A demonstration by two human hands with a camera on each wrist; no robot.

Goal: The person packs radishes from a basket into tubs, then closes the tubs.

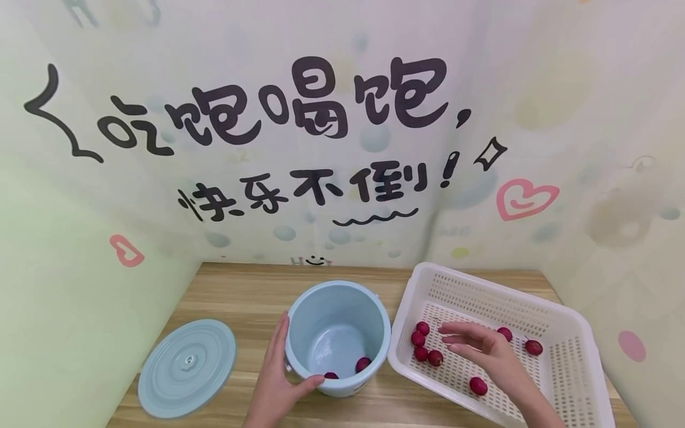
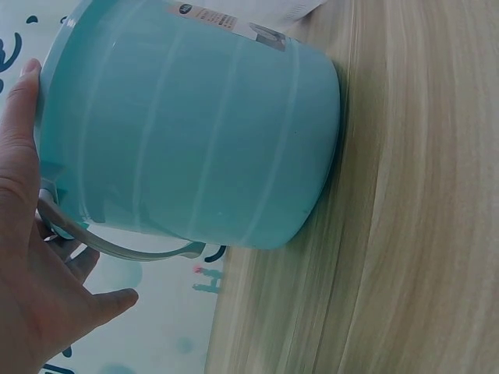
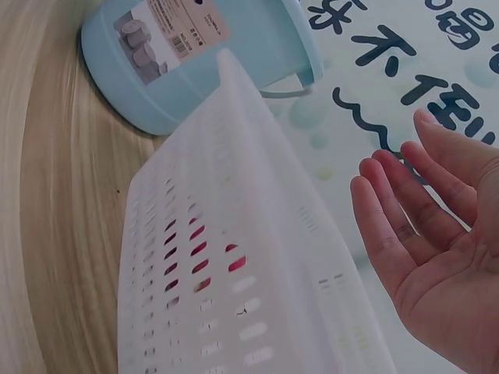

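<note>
wooden tabletop (image 1: 241,297) is being backed by a lettered wall. the blue bucket (image 1: 337,336), near the front edge, is being steadied by the left hand (image 1: 278,380), fingers straight against its side. red fruits (image 1: 423,348) in the white basket (image 1: 567,356) are lying just left of and below the right hand (image 1: 481,345), which is being held over them, fingers loosely spread, nothing held.
</note>
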